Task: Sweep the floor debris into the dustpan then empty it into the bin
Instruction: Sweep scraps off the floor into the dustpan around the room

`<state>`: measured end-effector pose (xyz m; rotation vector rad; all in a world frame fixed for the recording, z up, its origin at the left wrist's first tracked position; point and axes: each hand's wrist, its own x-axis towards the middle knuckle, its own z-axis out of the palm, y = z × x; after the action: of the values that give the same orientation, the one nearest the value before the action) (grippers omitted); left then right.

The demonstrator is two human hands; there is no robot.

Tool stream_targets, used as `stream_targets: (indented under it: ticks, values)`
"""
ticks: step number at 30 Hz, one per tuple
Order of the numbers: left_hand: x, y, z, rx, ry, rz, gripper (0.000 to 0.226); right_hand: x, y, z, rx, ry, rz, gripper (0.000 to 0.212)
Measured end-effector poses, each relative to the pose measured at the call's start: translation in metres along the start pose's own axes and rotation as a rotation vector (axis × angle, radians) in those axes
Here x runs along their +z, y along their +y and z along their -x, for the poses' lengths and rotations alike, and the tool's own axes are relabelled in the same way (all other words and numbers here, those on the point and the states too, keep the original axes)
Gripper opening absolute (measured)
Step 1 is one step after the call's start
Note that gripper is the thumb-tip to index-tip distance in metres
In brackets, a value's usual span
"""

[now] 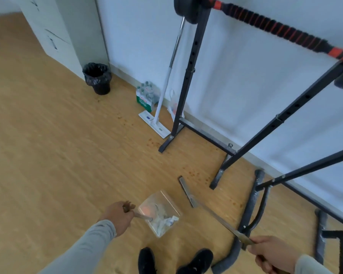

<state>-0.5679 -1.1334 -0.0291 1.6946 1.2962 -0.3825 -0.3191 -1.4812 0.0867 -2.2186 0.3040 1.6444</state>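
Debris (164, 219), pale crumpled scraps, lies inside the metal dustpan (158, 211), which hangs just above the wooden floor (53, 147) in front of the person's black shoes (174, 261). The left hand (118, 216) is curled round the dustpan's handle, its grey sleeve (83, 248) running down to the lower edge. The right hand (273, 254) grips the broom (210, 211) by its long handle; the shaft slants up and left from that hand to a narrow dark head that sits near the floor just right of the dustpan, apart from it. The two hands are well apart, one on each tool. Small brownish specks (194, 173) dot the floor along the wall. The bin (97, 78), lined with a black bag, stands far off by the white wall near a grey cabinet (53, 30). Between bin and person, a flat mop (156, 119) leans against the wall beside a pack of bottles (147, 95), and a black exercise rack (192, 80) with a red-and-black bar stands on the right.
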Motion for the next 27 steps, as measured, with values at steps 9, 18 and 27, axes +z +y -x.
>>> stream_targets:
  ticks: [9,18,27]
  values:
    - [-0.064,-0.065,0.049,-0.169,0.151,0.463,0.023,0.076,-0.081,-0.001,-0.050,0.043,0.025,0.027]
    - [-0.098,-0.107,0.071,-0.209,0.393,0.629,0.020,0.116,-0.167,0.002,-0.140,-0.001,0.104,0.037]
    - [-0.139,-0.106,0.075,-0.311,0.614,0.807,0.012,0.101,-0.241,-0.019,-0.319,-0.072,0.311,0.034]
